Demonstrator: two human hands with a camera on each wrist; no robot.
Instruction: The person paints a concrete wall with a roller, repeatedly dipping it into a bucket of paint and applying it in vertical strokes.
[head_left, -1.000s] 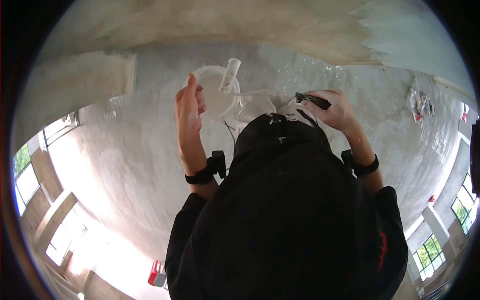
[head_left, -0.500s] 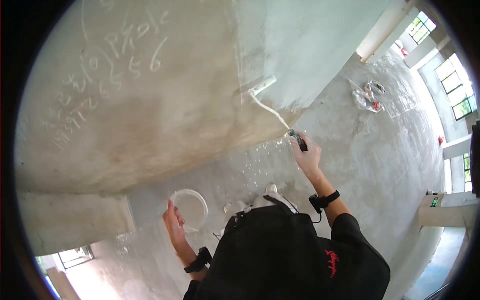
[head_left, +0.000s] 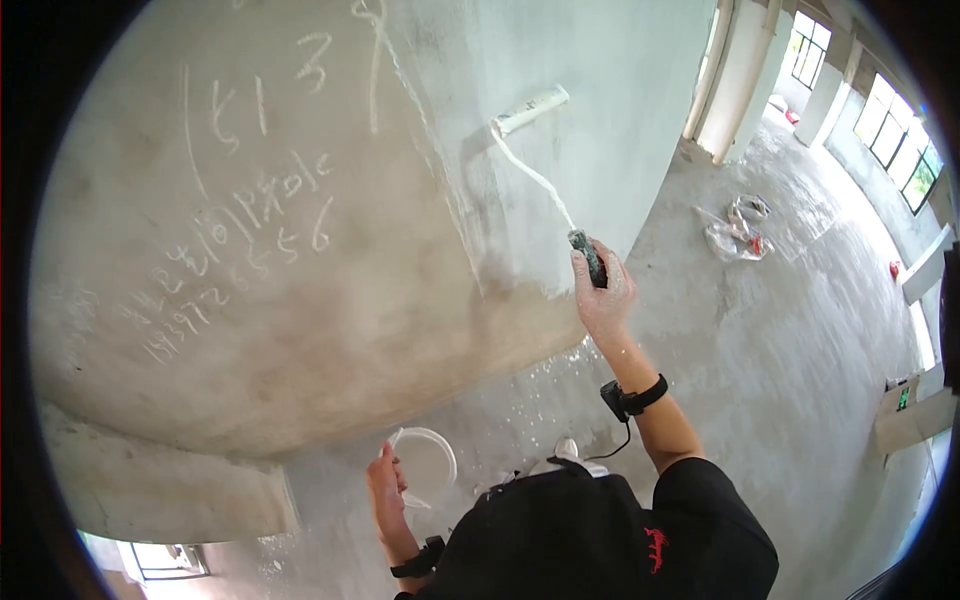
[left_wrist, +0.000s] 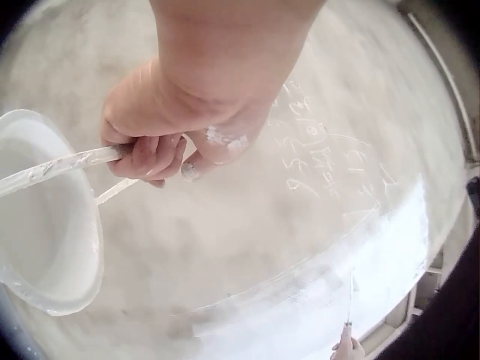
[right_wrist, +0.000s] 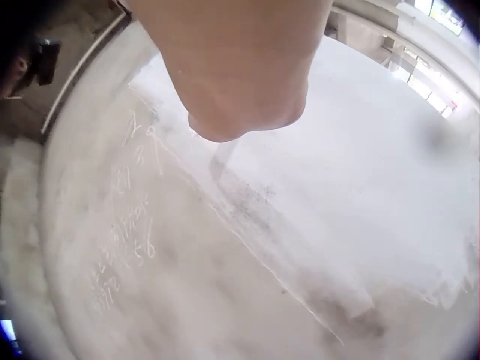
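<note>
My right hand (head_left: 608, 300), smeared with white, grips the dark handle of a paint roller (head_left: 533, 108). Its white sleeve lies against the pale coated part of the wall (head_left: 610, 150), at the end of a bent, paint-covered rod. In the right wrist view, the right hand (right_wrist: 247, 112) hides the roller. Down at the left, my left hand (head_left: 386, 490) holds up a white bucket (head_left: 452, 465) by its handle. The left wrist view shows the left hand's curled fingers (left_wrist: 154, 157) around the bucket handle (left_wrist: 67, 166), with whitish paint inside the bucket.
Chalk-like writing (head_left: 240, 245) covers the bare brown wall left of the coated area. White drips (head_left: 530, 390) spot the concrete floor along the wall's foot. Plastic bags (head_left: 735, 230) lie on the floor to the right. A low ledge (head_left: 180, 490) juts out at the left.
The roller has gone from beside the bucket up to the wall, then higher along the coated area. My right arm has reached out with it. The left hand keeps holding the bucket.
</note>
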